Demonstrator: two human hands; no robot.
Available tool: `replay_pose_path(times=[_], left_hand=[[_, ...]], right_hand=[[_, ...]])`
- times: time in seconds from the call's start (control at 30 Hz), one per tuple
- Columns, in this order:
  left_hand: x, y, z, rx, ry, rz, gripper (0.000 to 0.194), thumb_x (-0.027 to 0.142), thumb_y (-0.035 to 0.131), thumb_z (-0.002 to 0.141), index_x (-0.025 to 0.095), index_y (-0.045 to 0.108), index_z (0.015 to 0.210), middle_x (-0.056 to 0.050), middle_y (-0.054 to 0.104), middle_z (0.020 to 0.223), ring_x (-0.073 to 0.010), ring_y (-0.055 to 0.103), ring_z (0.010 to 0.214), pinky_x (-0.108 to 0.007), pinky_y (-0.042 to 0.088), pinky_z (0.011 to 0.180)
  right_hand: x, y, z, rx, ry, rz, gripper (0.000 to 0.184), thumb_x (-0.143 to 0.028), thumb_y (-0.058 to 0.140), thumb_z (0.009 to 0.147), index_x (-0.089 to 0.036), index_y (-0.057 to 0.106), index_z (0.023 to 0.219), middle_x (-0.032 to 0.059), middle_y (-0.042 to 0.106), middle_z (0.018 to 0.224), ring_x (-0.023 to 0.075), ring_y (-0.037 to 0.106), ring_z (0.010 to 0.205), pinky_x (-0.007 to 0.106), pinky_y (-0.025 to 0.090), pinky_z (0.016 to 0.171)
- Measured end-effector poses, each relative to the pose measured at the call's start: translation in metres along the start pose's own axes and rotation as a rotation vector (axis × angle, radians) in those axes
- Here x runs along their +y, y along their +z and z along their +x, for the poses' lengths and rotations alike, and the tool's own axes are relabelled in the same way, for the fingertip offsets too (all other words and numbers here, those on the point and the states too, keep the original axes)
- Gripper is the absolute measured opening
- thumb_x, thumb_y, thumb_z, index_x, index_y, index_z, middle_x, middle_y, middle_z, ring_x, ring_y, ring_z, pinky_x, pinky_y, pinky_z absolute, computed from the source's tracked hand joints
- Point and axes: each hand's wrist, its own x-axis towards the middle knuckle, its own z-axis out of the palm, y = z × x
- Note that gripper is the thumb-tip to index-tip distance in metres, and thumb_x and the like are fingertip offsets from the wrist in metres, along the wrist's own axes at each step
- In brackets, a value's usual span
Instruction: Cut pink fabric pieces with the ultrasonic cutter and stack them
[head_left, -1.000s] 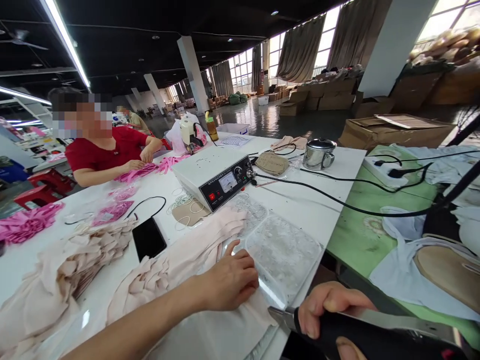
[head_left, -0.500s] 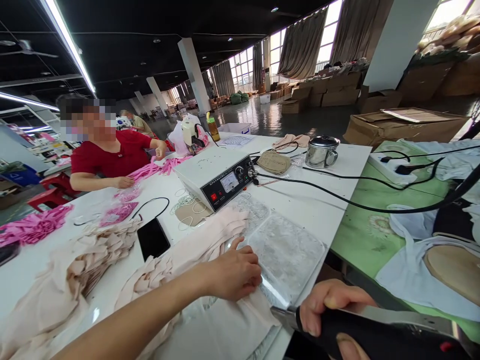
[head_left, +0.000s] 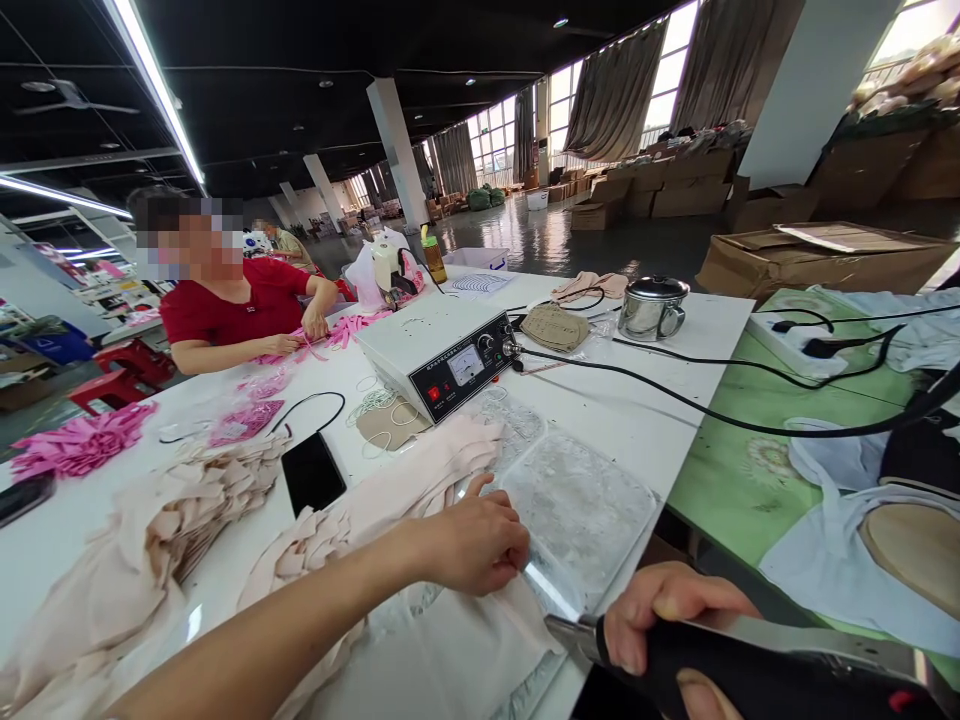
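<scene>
My left hand point(head_left: 480, 540) rests palm down on a pale beige piece of fabric point(head_left: 480, 640) at the near table edge. Its fingers are curled together against the cloth, with the little finger lifted; their tips are partly hidden. In my right hand point(head_left: 667, 620) is a black-handled tool with a metal tip point(head_left: 577, 632). That tip is close to the right corner of the cloth; whether they touch, I cannot tell. Under the fabric lies a clear plastic sheet point(head_left: 577, 500). Beyond my left hand stretches a stack of beige strips point(head_left: 435, 460).
A control box point(head_left: 465, 370) with a meter stands mid-table, its black cable point(head_left: 675, 390) running right. A phone point(head_left: 313, 475) lies beside a beige fabric pile point(head_left: 172, 520). A steel mug point(head_left: 652, 308) is farther back. Across the table, a person in red point(head_left: 247, 310) handles pink strips.
The whole view has shifted slightly, so things appear farther right. My hands keep about the same places on the cloth and tool. The person opposite has brought their hands back together over the pink strips.
</scene>
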Motion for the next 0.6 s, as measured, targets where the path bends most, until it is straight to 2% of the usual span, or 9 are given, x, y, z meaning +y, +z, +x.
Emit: replay_pose_path(times=[0.07,0.13,0.17,0.3,0.37,0.47,0.6], left_hand=[[-0.001,0.001,0.000,0.001,0.001,-0.008,0.010,0.011,0.062,0.076,0.020,0.060,0.074,0.004,0.063,0.070,-0.0175,0.057,0.089,-0.043,0.021,0.109],[-0.002,0.002,0.000,0.001,0.004,-0.013,0.009,0.012,0.063,0.077,0.021,0.061,0.075,0.004,0.063,0.069,-0.0176,0.057,0.090,-0.043,0.020,0.109],[-0.002,0.002,-0.001,0.001,0.004,-0.015,0.009,0.012,0.064,0.077,0.021,0.061,0.076,0.004,0.063,0.069,-0.0177,0.057,0.090,-0.043,0.020,0.109],[-0.002,0.002,-0.001,0.007,-0.006,-0.012,0.010,0.012,0.062,0.079,0.021,0.063,0.075,0.004,0.065,0.073,-0.0176,0.057,0.090,-0.044,0.020,0.110],[-0.002,0.001,-0.001,0.012,-0.015,-0.006,0.010,0.012,0.061,0.080,0.021,0.063,0.075,0.003,0.065,0.073,-0.0174,0.057,0.089,-0.044,0.019,0.110],[0.000,0.002,-0.002,0.024,-0.025,0.005,0.011,0.011,0.060,0.081,0.020,0.063,0.075,0.003,0.065,0.073,-0.0173,0.057,0.088,-0.045,0.019,0.110],[0.000,0.006,-0.003,0.056,-0.035,0.024,0.011,0.011,0.059,0.081,0.019,0.062,0.074,0.002,0.064,0.072,-0.0175,0.056,0.087,-0.045,0.021,0.108]], right_hand=[[0.003,-0.010,0.004,-0.168,-0.009,0.081,0.014,-0.031,0.048,0.091,-0.029,0.058,0.100,0.0006,0.060,0.074,0.0140,0.057,0.045,0.028,0.049,0.039],[0.003,-0.013,0.005,-0.230,0.003,0.113,0.020,-0.029,0.042,0.093,-0.030,0.060,0.103,0.0017,0.063,0.077,0.0153,0.061,0.048,0.029,0.052,0.042],[0.002,-0.011,0.005,-0.195,0.016,0.115,0.021,-0.029,0.041,0.094,-0.030,0.061,0.102,0.0015,0.063,0.077,0.0148,0.061,0.049,0.029,0.052,0.043],[-0.001,0.002,-0.002,0.077,0.091,0.102,0.017,-0.033,0.044,0.095,-0.029,0.060,0.091,-0.0020,0.059,0.073,0.0092,0.055,0.045,0.023,0.048,0.043],[0.000,0.003,-0.003,0.051,0.091,0.097,0.015,-0.033,0.045,0.094,-0.029,0.060,0.091,-0.0017,0.058,0.073,0.0093,0.054,0.044,0.023,0.047,0.041],[-0.001,-0.003,0.000,-0.088,0.019,0.080,0.011,-0.036,0.052,0.090,-0.028,0.059,0.095,0.0000,0.058,0.073,0.0117,0.054,0.044,0.025,0.048,0.039],[-0.009,-0.012,0.004,-0.167,0.042,-0.009,0.013,-0.030,0.055,0.088,-0.029,0.057,0.100,0.0012,0.056,0.074,0.0153,0.059,0.055,0.029,0.052,0.048]])
